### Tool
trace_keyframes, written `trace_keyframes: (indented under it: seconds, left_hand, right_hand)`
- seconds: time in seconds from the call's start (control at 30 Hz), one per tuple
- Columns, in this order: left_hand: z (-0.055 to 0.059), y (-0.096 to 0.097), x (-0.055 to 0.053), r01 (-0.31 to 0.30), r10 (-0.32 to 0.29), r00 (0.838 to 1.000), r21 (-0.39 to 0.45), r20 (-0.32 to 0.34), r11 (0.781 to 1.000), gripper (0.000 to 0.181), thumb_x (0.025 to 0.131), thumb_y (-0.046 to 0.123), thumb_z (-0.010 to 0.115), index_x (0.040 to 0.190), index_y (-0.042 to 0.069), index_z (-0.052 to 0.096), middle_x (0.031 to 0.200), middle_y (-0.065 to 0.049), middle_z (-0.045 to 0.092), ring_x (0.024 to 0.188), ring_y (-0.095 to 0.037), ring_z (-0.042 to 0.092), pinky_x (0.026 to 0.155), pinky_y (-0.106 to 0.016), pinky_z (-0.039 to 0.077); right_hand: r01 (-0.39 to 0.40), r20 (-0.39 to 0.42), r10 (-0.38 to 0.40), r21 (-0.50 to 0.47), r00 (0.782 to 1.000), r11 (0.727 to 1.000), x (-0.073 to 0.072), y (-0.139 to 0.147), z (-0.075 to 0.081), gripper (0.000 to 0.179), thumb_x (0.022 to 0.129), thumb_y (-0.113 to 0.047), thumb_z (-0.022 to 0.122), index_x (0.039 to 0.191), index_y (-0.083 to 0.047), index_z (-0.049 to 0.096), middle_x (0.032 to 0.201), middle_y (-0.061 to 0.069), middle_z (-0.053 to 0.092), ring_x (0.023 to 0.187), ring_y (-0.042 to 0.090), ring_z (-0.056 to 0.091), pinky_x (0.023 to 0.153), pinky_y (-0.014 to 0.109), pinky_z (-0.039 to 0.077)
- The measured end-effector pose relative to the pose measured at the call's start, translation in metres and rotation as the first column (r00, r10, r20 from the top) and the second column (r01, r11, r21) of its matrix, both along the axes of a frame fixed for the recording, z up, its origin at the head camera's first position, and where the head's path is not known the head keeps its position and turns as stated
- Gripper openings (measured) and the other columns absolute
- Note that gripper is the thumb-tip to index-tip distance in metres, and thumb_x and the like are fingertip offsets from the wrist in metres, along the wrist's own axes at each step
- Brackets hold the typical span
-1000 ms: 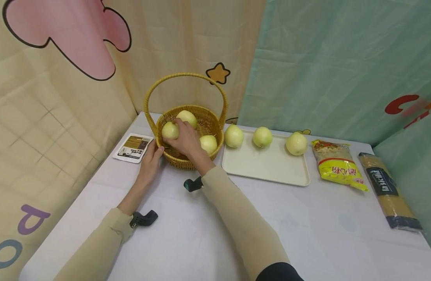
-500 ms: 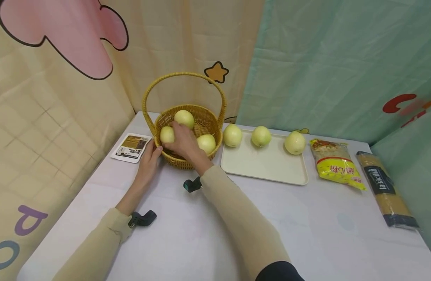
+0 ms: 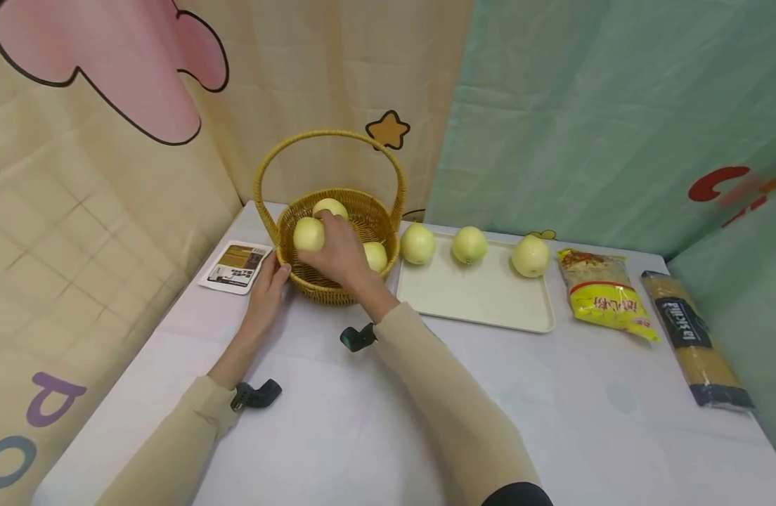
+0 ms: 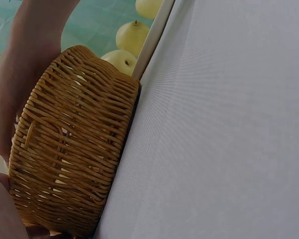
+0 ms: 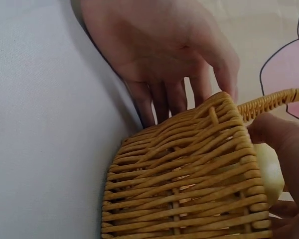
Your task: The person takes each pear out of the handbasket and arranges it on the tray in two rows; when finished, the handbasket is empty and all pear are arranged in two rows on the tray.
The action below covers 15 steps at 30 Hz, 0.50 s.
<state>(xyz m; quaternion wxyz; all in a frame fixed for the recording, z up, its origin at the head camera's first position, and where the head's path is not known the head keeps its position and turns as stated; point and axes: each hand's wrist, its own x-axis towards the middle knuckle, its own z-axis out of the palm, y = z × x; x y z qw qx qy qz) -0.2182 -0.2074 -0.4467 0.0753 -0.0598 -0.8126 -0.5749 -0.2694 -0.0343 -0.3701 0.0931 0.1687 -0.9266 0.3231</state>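
Observation:
A woven basket [image 3: 327, 296] with a tall arched handle stands at the back left of the white table. My left hand [image 3: 266, 299] holds its left side, thumb at the rim and fingers along the outer wall; the right wrist view shows these fingers against the weave. Inside the basket, my right hand [image 3: 340, 251] grips a pale yellow-green pear [image 3: 308, 234], raised to about rim height at the left. Behind it lies a second pear [image 3: 330, 206], and a third pear [image 3: 377, 257] sits at the right, partly covered by my hand.
Right of the basket, a cream tray [image 3: 476, 303] bears a row of three pears [image 3: 469, 244] along its back edge. Farther right lie a yellow food bag [image 3: 606, 295] and a long pasta pack [image 3: 694, 337]. A flat white packet [image 3: 236, 267] is beside my left hand.
The right hand dipped lower into the basket with the pear, then came up slightly and rightward, still gripping it. The left hand stays at the basket's side.

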Motion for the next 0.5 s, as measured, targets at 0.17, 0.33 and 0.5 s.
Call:
trace_keyframes:
  seconds: [0.17,0.33,0.5]
  left_hand:
    - [0.000,0.000,0.001,-0.005,0.005,1.000,-0.012,0.006,1.000,0.063,0.114,0.032,0.039,0.169,0.008,0.019,0.172,-0.019,0.028,0.161,-0.034,0.025,0.134,-0.049,0.019]
    - [-0.001,0.001,-0.001,-0.008,0.008,1.000,-0.012,-0.018,1.000,0.061,0.114,0.029,0.039,0.168,0.006,0.022,0.170,-0.021,0.032,0.160,-0.035,0.027,0.134,-0.049,0.020]
    - [-0.001,0.002,-0.001,-0.007,0.007,1.000,-0.012,-0.022,1.000,0.061,0.114,0.031,0.039,0.168,0.006,0.023,0.171,-0.021,0.031,0.160,-0.035,0.027,0.134,-0.050,0.020]
  right_hand:
    - [0.014,-0.035,-0.018,-0.129,0.999,0.992,0.012,0.009,0.012,0.071,0.082,-0.036,0.080,0.143,-0.011,0.056,0.129,0.008,0.067,0.114,0.025,0.064,0.091,0.040,0.058]
    - [0.033,-0.050,-0.043,-0.181,0.998,0.983,0.023,0.018,0.019,0.071,0.082,-0.037,0.079,0.144,-0.012,0.056,0.128,0.007,0.064,0.113,0.025,0.061,0.092,0.043,0.057]
    - [0.044,-0.062,-0.056,-0.181,0.997,0.983,0.036,0.027,0.023,0.072,0.081,-0.039,0.079,0.144,-0.014,0.056,0.128,0.006,0.060,0.110,0.024,0.061,0.089,0.041,0.057]
